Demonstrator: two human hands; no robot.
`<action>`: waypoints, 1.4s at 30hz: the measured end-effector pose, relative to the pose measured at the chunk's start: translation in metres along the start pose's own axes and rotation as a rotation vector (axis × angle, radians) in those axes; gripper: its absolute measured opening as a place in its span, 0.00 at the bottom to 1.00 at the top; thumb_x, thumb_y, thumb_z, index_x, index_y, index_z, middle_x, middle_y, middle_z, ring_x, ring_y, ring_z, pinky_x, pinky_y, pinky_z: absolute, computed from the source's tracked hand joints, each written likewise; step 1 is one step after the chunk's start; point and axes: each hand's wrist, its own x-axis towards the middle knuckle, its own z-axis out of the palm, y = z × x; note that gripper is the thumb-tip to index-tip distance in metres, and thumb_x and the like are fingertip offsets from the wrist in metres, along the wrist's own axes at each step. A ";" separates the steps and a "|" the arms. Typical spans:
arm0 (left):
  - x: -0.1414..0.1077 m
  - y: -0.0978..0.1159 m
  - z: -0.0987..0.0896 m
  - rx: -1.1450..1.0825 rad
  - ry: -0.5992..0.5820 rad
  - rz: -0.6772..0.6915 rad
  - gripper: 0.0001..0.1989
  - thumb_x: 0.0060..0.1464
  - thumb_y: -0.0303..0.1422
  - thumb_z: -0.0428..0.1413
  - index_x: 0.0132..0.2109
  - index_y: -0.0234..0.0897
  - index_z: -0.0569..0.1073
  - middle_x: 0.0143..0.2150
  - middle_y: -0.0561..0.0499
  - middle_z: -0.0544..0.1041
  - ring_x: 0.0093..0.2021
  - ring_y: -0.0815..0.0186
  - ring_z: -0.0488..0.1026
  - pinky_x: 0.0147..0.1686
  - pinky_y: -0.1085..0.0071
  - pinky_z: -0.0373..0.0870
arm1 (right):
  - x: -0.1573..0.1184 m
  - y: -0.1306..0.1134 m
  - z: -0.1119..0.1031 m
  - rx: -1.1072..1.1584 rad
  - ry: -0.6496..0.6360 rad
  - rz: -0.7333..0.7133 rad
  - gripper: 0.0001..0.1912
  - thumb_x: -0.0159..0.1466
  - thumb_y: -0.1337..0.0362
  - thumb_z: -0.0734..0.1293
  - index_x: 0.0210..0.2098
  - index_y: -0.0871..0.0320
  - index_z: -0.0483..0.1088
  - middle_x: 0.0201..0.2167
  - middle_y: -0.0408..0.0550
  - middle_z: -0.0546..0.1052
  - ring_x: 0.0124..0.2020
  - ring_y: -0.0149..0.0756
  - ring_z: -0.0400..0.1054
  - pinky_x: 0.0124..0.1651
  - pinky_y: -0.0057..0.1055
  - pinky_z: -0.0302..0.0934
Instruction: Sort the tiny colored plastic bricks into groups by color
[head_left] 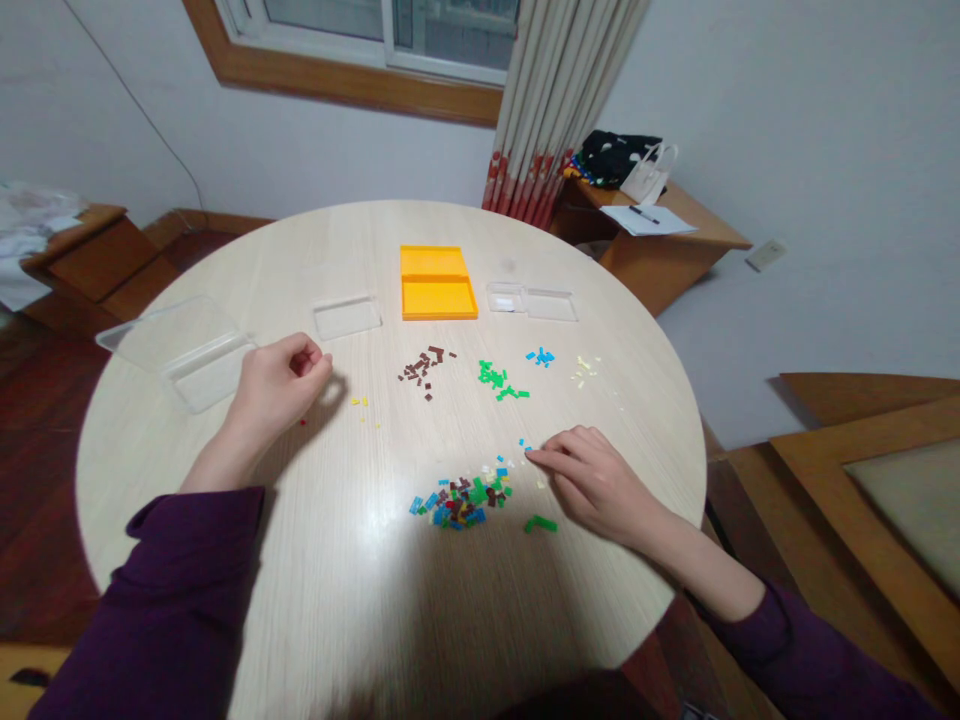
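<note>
Above pale round table (pixel 315 600): L hand (pixel 277 385) pinched, R hand (pixel 600 485) at mixed pile (pixel 469 497)

L fingers: curled in, thumb & index tips together; can't tell if a pc sits btwn them. R fingers: index straight out, thumb tip a bit apart below it, narrow gap; index tip at small blue pc (pixel 528 450), contact unclear.

Mixed pile (blue, green, brown, red, white etc.) lies L of R index tip, slightly nearer the body. Long green pc (pixel 544 523) also on body side of R fingertips, nr pile's R end.

R of L fingertips, a bit bodyward: few yellow pcs (pixel 364 401). Red pc (pixel 303 422) just bodyward of L fingers.

Btwn the hands, beyond R index tip: brown pcs (pixel 436 354), then green pcs (pixel 491 376) going R. Farther R, out past R knuckles: blue pcs (pixel 544 356), cream pcs (pixel 583 367). All loose on tabletop, groups apart.

Beyond L fingertips: clear tray (pixel 347 317). L of L fingers, just beside hand: big clear box (pixel 214 375), lid back. Orange case (pixel 439 298), lid back too, farther out btwn both hands; R of it, small clear box (pixel 506 297) & clear lid (pixel 551 304).

Well past R fingers, off table: curtain (pixel 555 100), white bag (pixel 646 182).
</note>
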 end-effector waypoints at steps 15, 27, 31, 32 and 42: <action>-0.001 0.003 0.000 -0.012 0.004 -0.013 0.09 0.46 0.39 0.50 0.23 0.40 0.63 0.19 0.56 0.63 0.22 0.70 0.59 0.28 0.70 0.54 | -0.001 0.005 0.001 -0.077 0.018 0.017 0.17 0.65 0.76 0.58 0.48 0.59 0.74 0.36 0.53 0.74 0.38 0.39 0.64 0.39 0.36 0.56; -0.001 0.006 -0.003 -0.015 -0.021 -0.045 0.08 0.47 0.34 0.51 0.23 0.39 0.64 0.19 0.57 0.64 0.23 0.70 0.59 0.29 0.71 0.55 | 0.000 -0.004 -0.003 -0.007 -0.044 -0.040 0.14 0.66 0.74 0.58 0.44 0.59 0.74 0.37 0.53 0.74 0.38 0.39 0.64 0.40 0.37 0.56; -0.001 0.004 -0.001 -0.009 -0.019 -0.029 0.08 0.48 0.35 0.51 0.24 0.38 0.64 0.20 0.56 0.64 0.23 0.70 0.59 0.28 0.70 0.54 | -0.007 -0.007 -0.010 0.007 -0.075 -0.024 0.15 0.67 0.74 0.58 0.46 0.58 0.73 0.37 0.52 0.74 0.38 0.39 0.64 0.40 0.37 0.57; -0.001 0.004 -0.001 -0.007 -0.015 -0.024 0.08 0.47 0.35 0.51 0.24 0.39 0.64 0.20 0.56 0.64 0.23 0.70 0.59 0.28 0.70 0.54 | -0.010 -0.008 -0.012 0.010 -0.078 -0.016 0.15 0.67 0.74 0.58 0.47 0.58 0.72 0.37 0.51 0.74 0.38 0.39 0.65 0.40 0.36 0.57; -0.002 0.004 0.001 -0.011 -0.023 -0.015 0.08 0.47 0.36 0.51 0.23 0.39 0.64 0.19 0.57 0.63 0.22 0.70 0.59 0.27 0.71 0.53 | -0.027 -0.031 -0.003 -0.092 -0.070 0.094 0.19 0.69 0.67 0.57 0.58 0.61 0.66 0.49 0.59 0.74 0.49 0.48 0.65 0.48 0.44 0.57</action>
